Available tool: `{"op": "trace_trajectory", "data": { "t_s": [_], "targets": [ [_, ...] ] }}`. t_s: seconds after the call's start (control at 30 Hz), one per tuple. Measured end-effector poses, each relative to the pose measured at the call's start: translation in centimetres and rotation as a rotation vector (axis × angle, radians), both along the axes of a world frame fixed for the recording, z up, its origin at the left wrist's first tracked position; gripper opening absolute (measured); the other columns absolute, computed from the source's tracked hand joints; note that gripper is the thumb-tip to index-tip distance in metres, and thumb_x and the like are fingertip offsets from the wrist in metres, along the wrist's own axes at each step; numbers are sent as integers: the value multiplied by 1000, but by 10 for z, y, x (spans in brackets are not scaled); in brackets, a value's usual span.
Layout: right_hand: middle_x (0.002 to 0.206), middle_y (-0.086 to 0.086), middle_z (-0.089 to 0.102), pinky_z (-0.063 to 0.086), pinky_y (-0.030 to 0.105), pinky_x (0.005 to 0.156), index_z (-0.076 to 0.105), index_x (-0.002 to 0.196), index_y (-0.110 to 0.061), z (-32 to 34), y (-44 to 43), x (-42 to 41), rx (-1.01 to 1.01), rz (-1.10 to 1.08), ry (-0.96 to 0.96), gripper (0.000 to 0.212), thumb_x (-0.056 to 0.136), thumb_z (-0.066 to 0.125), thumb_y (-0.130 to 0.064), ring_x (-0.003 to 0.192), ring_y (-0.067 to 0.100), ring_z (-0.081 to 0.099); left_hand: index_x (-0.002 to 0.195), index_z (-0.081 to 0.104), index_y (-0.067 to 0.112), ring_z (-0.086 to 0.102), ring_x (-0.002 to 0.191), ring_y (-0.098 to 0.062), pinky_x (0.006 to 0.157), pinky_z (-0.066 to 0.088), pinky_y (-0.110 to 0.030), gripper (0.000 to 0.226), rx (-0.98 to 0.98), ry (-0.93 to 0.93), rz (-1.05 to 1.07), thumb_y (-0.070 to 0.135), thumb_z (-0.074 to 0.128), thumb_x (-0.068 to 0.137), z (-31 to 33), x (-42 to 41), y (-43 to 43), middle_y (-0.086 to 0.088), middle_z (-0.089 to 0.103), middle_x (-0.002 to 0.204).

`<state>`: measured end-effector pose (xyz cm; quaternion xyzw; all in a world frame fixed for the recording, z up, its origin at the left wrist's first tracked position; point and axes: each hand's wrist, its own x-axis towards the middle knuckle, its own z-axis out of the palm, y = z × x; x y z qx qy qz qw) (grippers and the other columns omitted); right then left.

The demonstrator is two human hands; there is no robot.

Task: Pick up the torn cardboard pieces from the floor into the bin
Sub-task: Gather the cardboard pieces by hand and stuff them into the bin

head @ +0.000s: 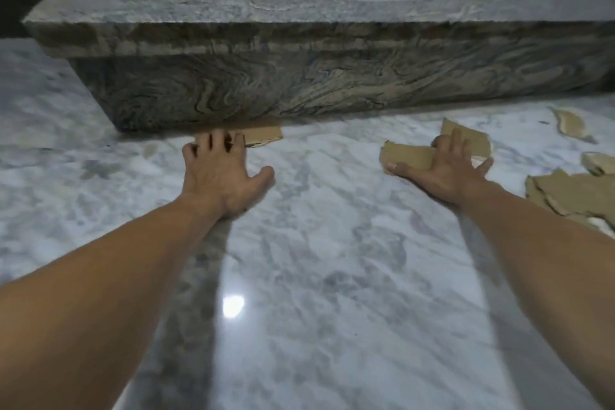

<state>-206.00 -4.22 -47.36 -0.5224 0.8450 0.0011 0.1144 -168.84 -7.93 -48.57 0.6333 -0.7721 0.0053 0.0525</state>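
- Here, the left hand (221, 173) lies flat on the marble floor (332, 276), fingers spread wide, their tips on a cardboard piece (263, 136) at the foot of the stone step (299, 83).
- The right hand (446, 170) grips a torn cardboard strip (407, 156) between thumb and fingers, just over a larger scrap (472, 140) on the floor.
- More torn pieces lie toward the floor's right edge: a small curled bit (570, 121), another scrap (599, 163) and a broad ragged sheet (572, 196).
- No bin shows in this view.
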Motion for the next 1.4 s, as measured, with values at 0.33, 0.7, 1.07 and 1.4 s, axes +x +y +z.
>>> {"op": "trace_trajectory", "data": {
  "t_s": [0.33, 0.7, 1.07, 1.4],
  "targets": [
    [168, 13, 0, -10, 72, 113, 21, 154, -40, -5, 15, -24, -54, 4, -53, 120, 56, 39, -106, 155, 34, -10, 146, 34, 21, 27, 142, -31, 115, 20, -55, 84, 24, 131, -64, 77, 28, 85, -3, -63, 23, -2, 36, 154],
    [161, 9, 18, 1, 64, 118, 29, 152, -27, -3, 104, -14, -89, 149, 8, 119, 62, 30, -104, 151, 32, 9, 143, 32, 26, 14, 150, -36, 114, 16, -65, 84, 137, 42, -115, 86, 24, 84, 9, -102, 46, -2, 18, 165],
    [116, 3, 42, 45, 39, 72, 41, 123, -16, 7, 123, 2, -255, 69, 78, 100, 63, 51, -96, 92, 28, 57, 122, 48, 23, 43, 116, -35, 87, 39, -53, 97, -5, 18, -85, 101, 28, 68, 11, -105, 47, -6, 51, 130],
    [118, 14, 54, 40, 50, 91, 53, 107, -7, -3, 210, -36, -489, -203, 257, 104, 58, 50, -99, 104, 34, 50, 122, 55, 30, 38, 134, -27, 107, 28, -52, 76, 18, 285, -298, 90, 42, 78, 4, -183, 89, -2, 50, 140]
  ]
}}
